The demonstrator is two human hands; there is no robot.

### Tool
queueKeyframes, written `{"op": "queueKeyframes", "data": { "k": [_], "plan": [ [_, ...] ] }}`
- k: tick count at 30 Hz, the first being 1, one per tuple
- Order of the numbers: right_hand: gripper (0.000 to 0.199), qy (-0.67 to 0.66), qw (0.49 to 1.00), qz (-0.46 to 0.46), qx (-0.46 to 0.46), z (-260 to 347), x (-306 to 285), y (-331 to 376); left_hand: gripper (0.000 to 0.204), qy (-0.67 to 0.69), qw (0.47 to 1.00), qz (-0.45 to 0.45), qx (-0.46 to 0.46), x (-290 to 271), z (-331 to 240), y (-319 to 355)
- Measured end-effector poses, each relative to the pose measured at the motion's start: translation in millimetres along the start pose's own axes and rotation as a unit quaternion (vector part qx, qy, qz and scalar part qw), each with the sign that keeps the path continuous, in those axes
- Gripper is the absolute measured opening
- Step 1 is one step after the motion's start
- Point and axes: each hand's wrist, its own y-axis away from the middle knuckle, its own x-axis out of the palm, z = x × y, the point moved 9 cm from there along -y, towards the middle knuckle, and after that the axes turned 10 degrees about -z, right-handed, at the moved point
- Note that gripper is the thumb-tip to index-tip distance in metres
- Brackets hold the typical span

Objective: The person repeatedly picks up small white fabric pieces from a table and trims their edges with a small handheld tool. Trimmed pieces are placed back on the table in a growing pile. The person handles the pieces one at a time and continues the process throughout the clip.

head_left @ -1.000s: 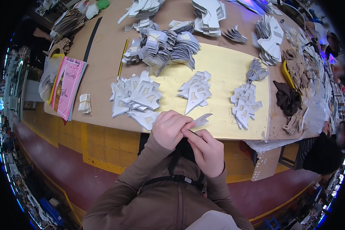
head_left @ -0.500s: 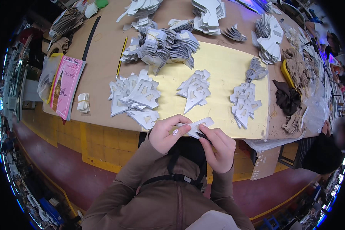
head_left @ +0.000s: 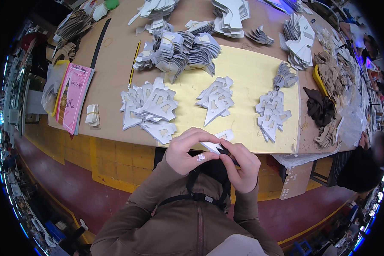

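Since half a second ago the hands have drawn a touch closer together and the white cut piece (head_left: 217, 143) now sits flatter between them, its pointed end tipping toward the table edge. The left hand (head_left: 187, 151) has its grip clamped on the near end, fingers curled over the top and thumb under; the right hand (head_left: 241, 166) pinches the other end, and something dark shows at its fingertips (too small to say what). The piece is held just off the near edge of the table (head_left: 115, 64), above the person's chest, close to the yellow mat (head_left: 251, 72). By the look of it — thin, flat, die-cut sheet stock — it should be very light, fairly stiff along its length yet easy to crease, and the narrow point looks the weakest spot. Best held by the broad end or along the edges, with a light pinch. A stack of like pieces (head_left: 151, 109) lies just beyond the left hand, another small pile (head_left: 215, 98) on the mat.
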Motion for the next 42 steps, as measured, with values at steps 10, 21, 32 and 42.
{"op": "queueKeyframes", "data": {
  "k": [10, 21, 32, 42],
  "plan": [
    [0.034, -0.01, 1.0, -0.009, 0.026, -1.1, 3.1, 2.2, 0.025, -0.044, 0.999, 0.005, 0.011, -2.4, -6.2, -2.5],
    [0.03, -0.019, 0.998, -0.031, 0.059, -2.0, 4.7, 6.6, 0.027, -0.046, 0.999, 0.002, 0.001, -3.6, -10.7, -3.6],
    [0.039, -0.007, 0.998, -0.056, -0.031, 6.5, 0.6, 4.9, 0.029, -0.054, 0.999, -0.002, -0.003, -7.0, -9.8, -3.2],
    [0.036, 0.017, 0.999, -0.01, -0.035, 4.4, 7.4, 6.2, 0.029, -0.073, 0.997, 0.004, 0.009, -6.6, -7.5, -3.2]
  ]
}}
